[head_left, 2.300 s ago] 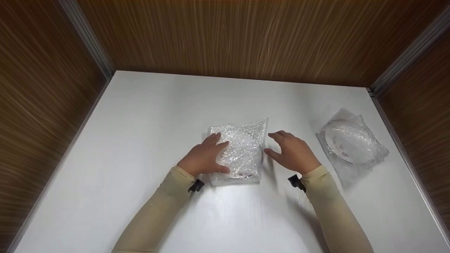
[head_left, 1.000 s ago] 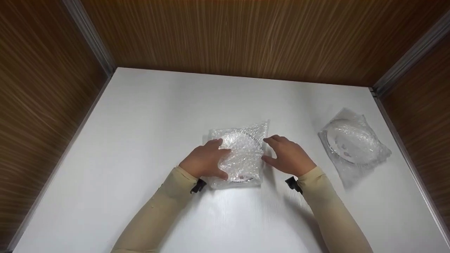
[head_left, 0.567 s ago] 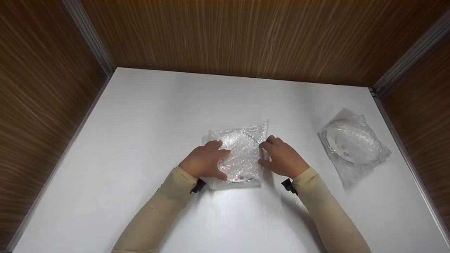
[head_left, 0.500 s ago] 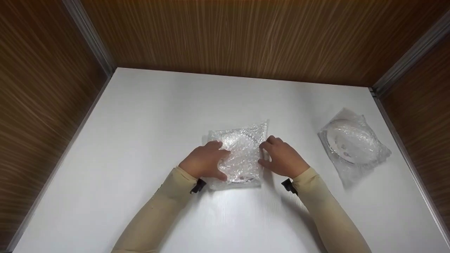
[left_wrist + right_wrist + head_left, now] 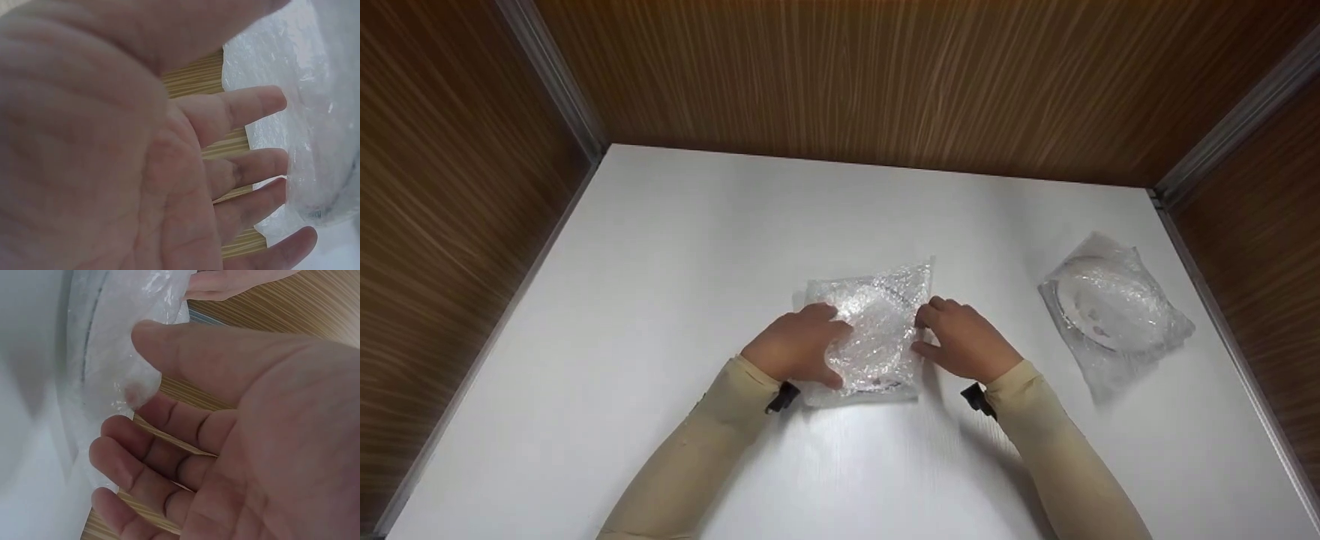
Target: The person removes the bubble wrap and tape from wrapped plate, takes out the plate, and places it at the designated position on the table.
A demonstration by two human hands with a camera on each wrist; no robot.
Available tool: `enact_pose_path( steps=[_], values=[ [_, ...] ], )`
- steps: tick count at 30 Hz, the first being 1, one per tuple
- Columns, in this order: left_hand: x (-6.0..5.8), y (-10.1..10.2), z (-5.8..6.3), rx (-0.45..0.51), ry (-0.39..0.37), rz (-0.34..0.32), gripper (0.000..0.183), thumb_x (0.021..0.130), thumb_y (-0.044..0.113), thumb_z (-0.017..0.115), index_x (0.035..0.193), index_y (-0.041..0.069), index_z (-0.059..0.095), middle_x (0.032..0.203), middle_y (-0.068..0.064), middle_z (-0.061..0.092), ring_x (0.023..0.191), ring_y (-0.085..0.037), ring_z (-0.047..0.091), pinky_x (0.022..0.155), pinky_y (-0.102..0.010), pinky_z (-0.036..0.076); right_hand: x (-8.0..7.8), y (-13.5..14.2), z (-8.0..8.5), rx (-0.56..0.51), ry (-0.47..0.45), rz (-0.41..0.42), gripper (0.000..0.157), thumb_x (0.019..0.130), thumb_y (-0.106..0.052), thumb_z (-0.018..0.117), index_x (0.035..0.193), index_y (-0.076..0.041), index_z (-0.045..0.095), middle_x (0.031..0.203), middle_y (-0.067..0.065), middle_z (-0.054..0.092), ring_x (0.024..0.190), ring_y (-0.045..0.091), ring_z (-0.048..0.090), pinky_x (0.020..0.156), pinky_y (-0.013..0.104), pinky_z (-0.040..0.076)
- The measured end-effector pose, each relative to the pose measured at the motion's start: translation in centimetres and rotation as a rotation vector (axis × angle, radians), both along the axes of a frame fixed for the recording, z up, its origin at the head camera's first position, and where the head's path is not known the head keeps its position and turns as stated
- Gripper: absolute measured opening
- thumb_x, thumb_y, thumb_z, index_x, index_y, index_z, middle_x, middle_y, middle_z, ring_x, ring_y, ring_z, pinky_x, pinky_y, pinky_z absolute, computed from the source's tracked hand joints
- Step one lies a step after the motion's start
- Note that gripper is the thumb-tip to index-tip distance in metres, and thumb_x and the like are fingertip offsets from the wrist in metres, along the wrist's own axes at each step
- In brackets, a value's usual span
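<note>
A plate in bubble wrap lies at the middle of the white table, its round rim showing faintly through the wrap. Spread over the left side of the package, my left hand has straight fingers touching the wrap. At the opposite edge my right hand pinches the wrap. In the right wrist view its thumb lies against the bubble wrap, and the index fingertip shows dimly through the film. The other right fingers are curled outside the wrap. Fingertips of the left hand reach the wrap's edge in the left wrist view.
Another bubble-wrapped plate lies toward the right edge of the white table. Wood-grain panels enclose the back and both sides. A dark wrist camera sits at each sleeve cuff.
My right hand has come left from beside the package to its right edge, and its fingers have curled onto the wrap. The left hand has slid slightly toward me with the package.
</note>
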State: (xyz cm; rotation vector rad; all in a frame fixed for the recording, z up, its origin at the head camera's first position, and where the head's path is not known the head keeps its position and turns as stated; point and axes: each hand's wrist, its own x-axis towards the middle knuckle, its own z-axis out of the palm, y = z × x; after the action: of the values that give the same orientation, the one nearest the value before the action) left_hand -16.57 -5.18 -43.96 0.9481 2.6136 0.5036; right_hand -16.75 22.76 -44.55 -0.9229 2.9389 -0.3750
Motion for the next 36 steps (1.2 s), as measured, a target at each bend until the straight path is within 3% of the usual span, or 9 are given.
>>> enact_pose_path(
  steps=[3, 6, 15, 21, 27, 36],
  values=[
    [-0.1, 0.1, -0.2, 0.000, 0.036, -0.024, 0.040, 0.082, 0.033, 0.084, 0.108, 0.009, 0.066, 0.106, -0.007, 0.054, 0.094, -0.023, 0.051, 0.073, -0.039, 0.051, 0.1, 0.0, 0.2, -0.003, 0.012, 0.021, 0.021, 0.089, -0.019, 0.081, 0.096, -0.004, 0.067, 0.092, 0.007, 0.064, 0.083, 0.027, 0.062, 0.078, 0.048, 0.053],
    [-0.3, 0.3, -0.2, 0.010, 0.058, -0.028, 0.036, 0.087, 0.037, 0.079, 0.106, 0.008, 0.067, 0.099, -0.005, 0.053, 0.089, -0.022, 0.050, 0.073, -0.038, 0.048, 0.2, 0.0, 0.3, -0.007, 0.019, 0.038, 0.022, 0.088, -0.020, 0.081, 0.094, -0.006, 0.066, 0.089, 0.006, 0.064, 0.079, 0.025, 0.061, 0.078, 0.047, 0.053],
    [-0.3, 1.0, -0.4, 0.033, 0.059, -0.018, 0.057, 0.090, 0.051, 0.076, 0.124, 0.006, 0.069, 0.108, -0.008, 0.060, 0.096, -0.024, 0.055, 0.086, -0.038, 0.051, 0.6, -0.7, 1.0, -0.002, 0.027, 0.089, 0.023, 0.087, -0.020, 0.082, 0.095, -0.007, 0.065, 0.092, 0.003, 0.063, 0.080, 0.021, 0.060, 0.073, 0.041, 0.054],
    [0.0, 1.2, -0.3, 0.022, 0.121, -0.021, 0.063, 0.089, 0.059, 0.073, 0.126, 0.009, 0.069, 0.107, -0.007, 0.062, 0.096, -0.023, 0.057, 0.082, -0.038, 0.052, 0.8, -1.1, 1.4, -0.026, 0.044, 0.121, 0.021, 0.089, -0.021, 0.082, 0.098, -0.009, 0.068, 0.095, 0.000, 0.065, 0.082, 0.017, 0.061, 0.074, 0.038, 0.055],
    [0.6, 1.3, 0.3, 0.056, 0.153, -0.008, 0.062, 0.088, 0.060, 0.074, 0.121, 0.007, 0.070, 0.104, -0.006, 0.060, 0.089, -0.023, 0.057, 0.076, -0.038, 0.051, 1.0, -1.5, 1.8, -0.106, 0.040, 0.169, 0.015, 0.094, -0.020, 0.077, 0.101, -0.012, 0.067, 0.100, -0.002, 0.064, 0.086, 0.018, 0.063, 0.074, 0.035, 0.055],
    [1.2, 1.7, 1.1, 0.120, 0.196, -0.020, 0.058, 0.090, 0.060, 0.072, 0.112, 0.007, 0.070, 0.100, -0.004, 0.064, 0.087, -0.021, 0.059, 0.074, -0.037, 0.052, 1.1, -2.2, 2.2, -0.363, -0.100, 0.296, 0.011, 0.098, -0.014, 0.073, 0.106, -0.011, 0.066, 0.102, -0.004, 0.068, 0.094, 0.015, 0.066, 0.084, 0.037, 0.057]
  ],
)
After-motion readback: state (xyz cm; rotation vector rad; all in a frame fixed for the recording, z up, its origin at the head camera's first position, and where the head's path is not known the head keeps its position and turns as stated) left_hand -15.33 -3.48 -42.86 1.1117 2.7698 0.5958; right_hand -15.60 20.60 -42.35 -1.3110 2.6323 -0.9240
